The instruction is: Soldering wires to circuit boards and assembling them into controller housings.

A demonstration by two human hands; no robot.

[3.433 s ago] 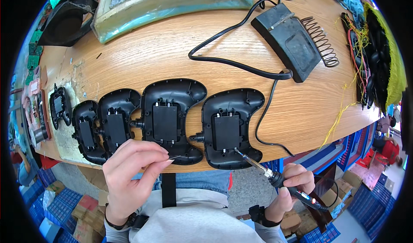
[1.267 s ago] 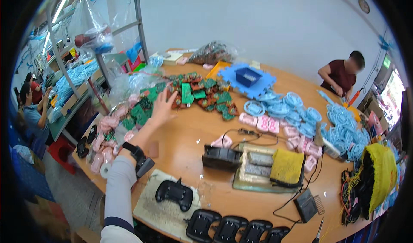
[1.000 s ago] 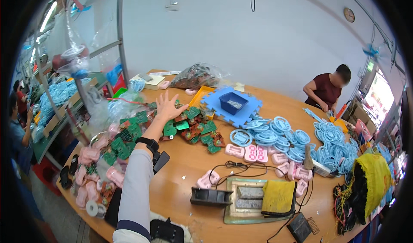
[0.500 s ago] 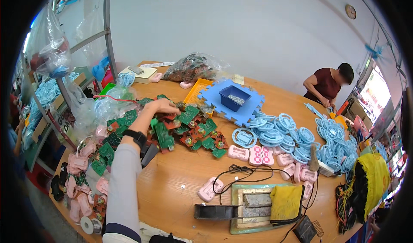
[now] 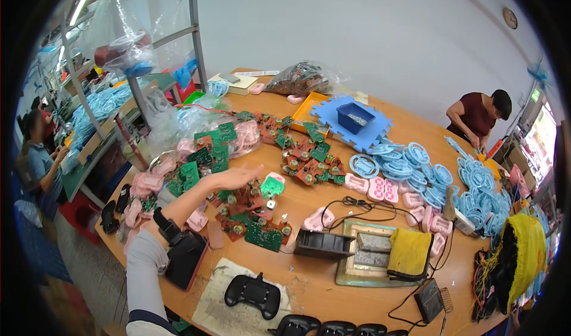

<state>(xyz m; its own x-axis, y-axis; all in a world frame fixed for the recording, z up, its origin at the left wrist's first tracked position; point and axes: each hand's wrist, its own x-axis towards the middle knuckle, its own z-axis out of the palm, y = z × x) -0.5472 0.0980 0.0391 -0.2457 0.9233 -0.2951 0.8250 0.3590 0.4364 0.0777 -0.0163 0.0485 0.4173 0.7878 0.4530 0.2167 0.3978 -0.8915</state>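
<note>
My left hand (image 5: 235, 179) reaches in from the lower left with its fingers stretched out, resting against a cluster of green and reddish-brown circuit boards (image 5: 264, 236). Its fingertips lie near a bright green board on a pink piece (image 5: 272, 185). More circuit boards (image 5: 309, 157) are heaped beyond the fingertips. To the left of the hand lie other green boards (image 5: 189, 175) among pink plastic shells (image 5: 146, 184). A black strap with a device (image 5: 168, 226) is round my left wrist. My right hand is out of view.
A black game controller (image 5: 253, 295) lies on a stained sheet near the front, with several more at the lower edge. Blue plastic rings (image 5: 410, 163), a navy bin (image 5: 355, 118), a yellow cloth (image 5: 409, 254) and a cable occupy the right. Another person (image 5: 476, 119) works at the far right.
My left hand has come nearer from the far board pile, and a cluster of boards now lies closer to me. The view has swung left and down, bringing in the controllers.
</note>
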